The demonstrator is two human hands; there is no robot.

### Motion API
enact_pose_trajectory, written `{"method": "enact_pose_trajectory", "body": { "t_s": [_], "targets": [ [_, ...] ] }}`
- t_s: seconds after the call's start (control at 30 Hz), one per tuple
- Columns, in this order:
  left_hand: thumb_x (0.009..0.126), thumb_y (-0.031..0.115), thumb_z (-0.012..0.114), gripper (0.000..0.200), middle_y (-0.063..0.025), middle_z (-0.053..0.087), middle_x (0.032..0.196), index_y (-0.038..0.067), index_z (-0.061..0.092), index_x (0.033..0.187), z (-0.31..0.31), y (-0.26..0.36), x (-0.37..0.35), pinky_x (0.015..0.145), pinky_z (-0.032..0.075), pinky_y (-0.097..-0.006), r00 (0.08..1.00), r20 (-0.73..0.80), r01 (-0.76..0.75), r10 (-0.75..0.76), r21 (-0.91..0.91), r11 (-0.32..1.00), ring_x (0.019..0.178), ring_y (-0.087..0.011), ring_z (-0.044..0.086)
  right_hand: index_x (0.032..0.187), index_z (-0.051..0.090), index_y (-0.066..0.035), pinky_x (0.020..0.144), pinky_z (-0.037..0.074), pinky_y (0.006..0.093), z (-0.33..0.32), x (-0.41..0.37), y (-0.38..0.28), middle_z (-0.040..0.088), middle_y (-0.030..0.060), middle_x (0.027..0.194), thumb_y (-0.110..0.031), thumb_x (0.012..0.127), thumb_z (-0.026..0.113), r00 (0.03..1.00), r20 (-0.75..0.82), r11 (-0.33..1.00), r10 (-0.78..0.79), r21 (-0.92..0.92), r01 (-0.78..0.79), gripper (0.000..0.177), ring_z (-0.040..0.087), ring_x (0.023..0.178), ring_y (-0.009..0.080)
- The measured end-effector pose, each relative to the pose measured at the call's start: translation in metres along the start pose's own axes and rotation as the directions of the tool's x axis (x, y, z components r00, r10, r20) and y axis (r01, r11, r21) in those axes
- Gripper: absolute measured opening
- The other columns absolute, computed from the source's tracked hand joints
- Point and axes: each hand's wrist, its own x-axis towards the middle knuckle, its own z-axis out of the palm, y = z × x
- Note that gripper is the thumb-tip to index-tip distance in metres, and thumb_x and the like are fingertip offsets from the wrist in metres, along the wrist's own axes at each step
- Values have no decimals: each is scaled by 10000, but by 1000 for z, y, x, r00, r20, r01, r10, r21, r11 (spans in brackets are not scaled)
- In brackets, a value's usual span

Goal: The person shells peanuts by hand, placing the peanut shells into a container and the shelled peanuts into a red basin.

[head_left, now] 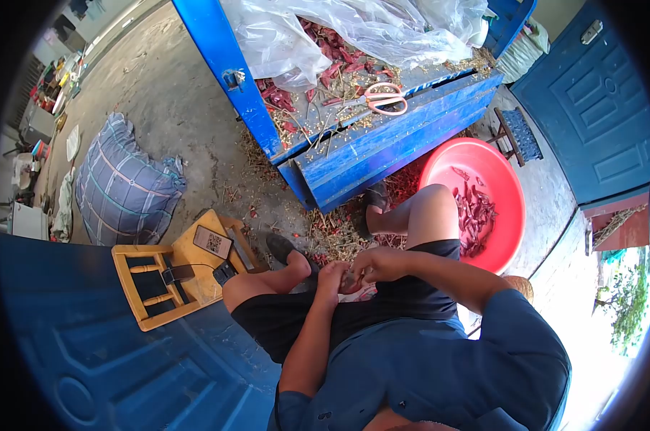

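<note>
My left hand (332, 279) and my right hand (379, 264) meet above my lap, both closed with fingertips together. A small reddish-brown patch shows between them, but I cannot make out what they hold. Right of my knee stands a red plastic basin (513, 215) with dried red chili peppers (476, 219) inside. In front, a blue cart bed (382, 158) carries more dried red chilies (332, 47), partly under clear plastic sheeting (382, 29). Scissors with pink handles (387, 99) lie near its front edge.
On my left, a wooden stool or small chair (185, 276) bears a phone (212, 242) and a cable. Beyond it sits a stuffed plaid sack (127, 187). Stems and chili scraps (332, 233) litter the floor. A low folding stool (519, 133) stands near the blue door (591, 100).
</note>
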Motion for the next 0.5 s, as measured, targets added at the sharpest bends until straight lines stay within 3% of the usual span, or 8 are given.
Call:
{"method": "enact_pose_trajectory", "body": {
  "t_s": [0.03, 0.17, 0.23, 0.27, 0.33, 0.5],
  "targets": [
    [943, 155, 556, 137, 13, 578, 693, 56, 646, 916, 1, -1, -2, 459, 401, -251, 1000, -22, -4, 4, -10, 1000, 535, -84, 526, 1003, 719, -84, 767, 526, 374, 15, 4, 0, 689, 104, 974, -145, 810, 744, 993, -42, 994, -108, -38, 106, 203, 675, 896, 275],
    [966, 167, 517, 190, -23, 646, 774, 49, 656, 914, -21, -21, 20, 494, 458, -266, 987, -37, -153, 155, 54, 987, 596, -105, 590, 964, 715, -109, 753, 523, 411, 33, 20, -6, 690, 102, 979, -184, 833, 702, 997, -54, 999, -51, 2, 52, 152, 675, 892, 315],
    [979, 192, 476, 245, -31, 649, 769, 51, 671, 932, -20, -28, 25, 459, 427, -262, 990, -57, -140, 132, -171, 975, 560, -104, 573, 950, 725, -137, 730, 523, 420, 36, 26, -9, 708, 96, 943, -245, 835, 686, 989, -148, 982, -12, -189, -17, 162, 689, 859, 304],
    [979, 192, 476, 245, -31, 649, 769, 51, 671, 932, -26, -31, 25, 459, 427, -262, 989, -55, -142, 134, -167, 976, 560, -104, 573, 950, 725, -137, 730, 523, 420, 36, 30, -9, 708, 96, 943, -245, 835, 686, 988, -153, 982, -13, -189, -16, 162, 689, 859, 304],
    [981, 227, 453, 282, -33, 647, 756, 58, 678, 964, -40, -32, 26, 417, 377, -257, 971, 217, 117, -99, -74, 990, 518, -106, 554, 969, 736, -161, 718, 528, 427, 37, 35, -9, 721, 93, 886, -276, 810, 688, 989, -75, 951, 127, -276, -143, 201, 696, 818, 312],
    [977, 271, 453, 269, 9, 592, 674, 112, 670, 982, -29, -36, 17, 388, 308, -240, 991, 59, 123, -121, -38, 992, 455, -86, 481, 939, 748, -150, 742, 537, 455, 49, 42, 12, 727, 104, 876, -254, 781, 681, 984, -9, 980, 178, -83, -178, 201, 702, 833, 320]
  ]
}}
